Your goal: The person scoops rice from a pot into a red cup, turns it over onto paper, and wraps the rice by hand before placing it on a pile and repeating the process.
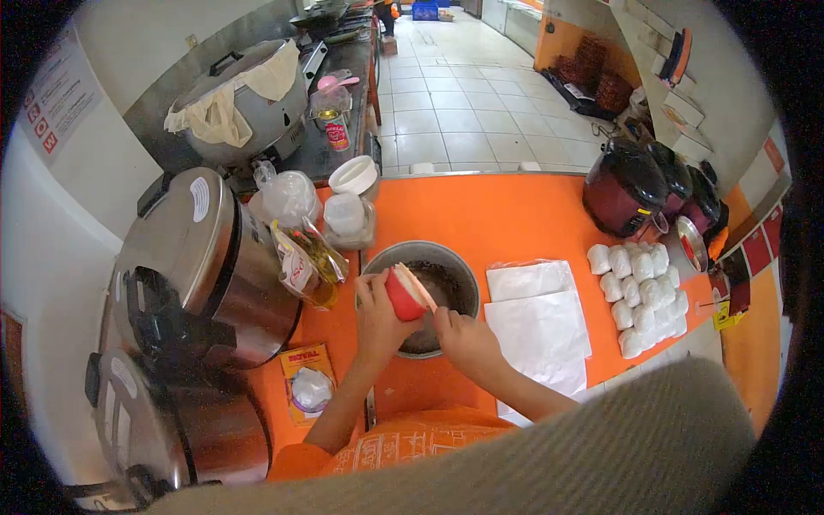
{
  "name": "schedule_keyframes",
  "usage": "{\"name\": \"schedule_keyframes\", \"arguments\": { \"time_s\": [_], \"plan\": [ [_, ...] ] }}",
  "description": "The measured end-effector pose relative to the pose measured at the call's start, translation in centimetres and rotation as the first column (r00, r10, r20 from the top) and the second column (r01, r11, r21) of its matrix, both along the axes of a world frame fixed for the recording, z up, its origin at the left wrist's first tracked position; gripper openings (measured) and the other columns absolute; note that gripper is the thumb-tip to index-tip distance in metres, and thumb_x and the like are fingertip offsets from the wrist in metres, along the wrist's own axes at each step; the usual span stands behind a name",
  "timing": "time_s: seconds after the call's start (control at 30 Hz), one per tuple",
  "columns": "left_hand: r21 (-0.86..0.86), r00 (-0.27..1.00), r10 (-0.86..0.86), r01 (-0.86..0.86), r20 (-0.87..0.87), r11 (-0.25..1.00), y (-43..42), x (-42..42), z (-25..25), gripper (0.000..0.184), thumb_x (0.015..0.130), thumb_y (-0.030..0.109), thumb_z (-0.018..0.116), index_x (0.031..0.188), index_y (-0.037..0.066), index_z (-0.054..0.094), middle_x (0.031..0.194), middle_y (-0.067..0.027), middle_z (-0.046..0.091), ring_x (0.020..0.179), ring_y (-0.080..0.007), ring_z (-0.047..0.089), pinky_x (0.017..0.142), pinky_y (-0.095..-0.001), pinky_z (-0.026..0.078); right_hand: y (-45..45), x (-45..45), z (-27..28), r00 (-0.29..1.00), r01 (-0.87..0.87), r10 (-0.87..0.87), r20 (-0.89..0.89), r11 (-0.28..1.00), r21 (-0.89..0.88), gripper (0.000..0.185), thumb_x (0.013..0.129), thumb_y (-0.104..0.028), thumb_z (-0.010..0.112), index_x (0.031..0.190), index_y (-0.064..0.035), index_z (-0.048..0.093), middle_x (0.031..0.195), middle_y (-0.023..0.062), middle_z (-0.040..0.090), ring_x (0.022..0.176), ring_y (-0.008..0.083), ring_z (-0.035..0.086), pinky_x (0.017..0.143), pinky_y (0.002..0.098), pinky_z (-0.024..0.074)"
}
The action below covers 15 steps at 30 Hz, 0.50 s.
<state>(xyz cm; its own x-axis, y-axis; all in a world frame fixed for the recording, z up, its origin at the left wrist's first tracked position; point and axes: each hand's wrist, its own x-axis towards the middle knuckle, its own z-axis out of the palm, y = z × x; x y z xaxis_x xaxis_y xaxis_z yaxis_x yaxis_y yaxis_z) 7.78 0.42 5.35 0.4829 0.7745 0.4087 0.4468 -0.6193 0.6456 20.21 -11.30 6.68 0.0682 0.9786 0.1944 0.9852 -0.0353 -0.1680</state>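
Note:
My left hand (375, 311) is wrapped round a small red bowl (403, 298), tilted, with something white, apparently rice, inside. In my right hand (468, 343) is a pale orange paddle (419, 287), its flat blade against the bowl's open side. Both hands are over a round grey metal pot (466, 273), whose dark inner bottom shows in part. To the right of the pot lies a stack of white paper sheets (539, 330). Further right, several white wrapped parcels (639, 292) sit in close rows.
Large steel rice cookers (184, 249) crowd the left side. Beside them stand an oil pouch (313, 266), clear-wrapped white containers (346, 213) and an orange box (307, 378) with a small white bag on it. Dark maroon cookers (625, 187) line the far right of the orange table (429, 210).

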Motion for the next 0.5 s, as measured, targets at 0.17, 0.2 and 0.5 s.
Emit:
{"name": "schedule_keyframes", "arguments": {
  "time_s": [0.17, 0.2, 0.5],
  "plan": [
    [0.043, 0.995, -0.016, 0.021, -0.100, 0.999, 0.2, 0.1, 0.0, 0.092, 0.050, 0.017, 0.087, 0.126, 0.002, 0.038, 0.113, -0.0184, 0.038, 0.104, -0.0391, 0.051, 0.081, -0.0460, 0.050, -0.6, 0.8, -0.2, 0.988, -0.155, 0.156, -0.007, 0.987, 0.050, 0.017, 0.085, -0.009, 0.050, 0.097, 0.0024, 0.048, 0.077, 0.0149, 0.061, 0.066, 0.0290, 0.065, 0.053, 0.0379, 0.0539],
    [0.029, 0.994, -0.021, 0.025, -0.107, 0.999, 0.2, -0.1, 0.2, 0.092, 0.050, 0.017, 0.087, 0.127, 0.003, 0.038, 0.114, -0.0185, 0.039, 0.104, -0.0392, 0.051, 0.080, -0.0459, 0.050, -0.6, 0.8, -0.5, 0.987, -0.162, 0.162, 0.009, 0.986, 0.036, 0.018, 0.086, -0.010, 0.050, 0.098, 0.0028, 0.048, 0.077, 0.0150, 0.061, 0.065, 0.0292, 0.065, 0.054, 0.0384, 0.0540],
    [0.078, 0.983, -0.166, 0.160, 0.083, 0.984, 3.6, -2.5, -0.7, 0.097, 0.050, 0.019, 0.088, 0.130, 0.006, 0.036, 0.125, -0.0178, 0.035, 0.118, -0.0371, 0.040, 0.100, -0.0465, 0.037, -0.5, 3.6, -0.8, 0.929, 0.250, -0.118, -0.351, 0.900, 0.358, 0.018, 0.088, -0.024, 0.059, 0.095, -0.0070, 0.058, 0.070, 0.0148, 0.061, 0.061, 0.0330, 0.062, 0.049, 0.0423, 0.0480]
  ]
}}
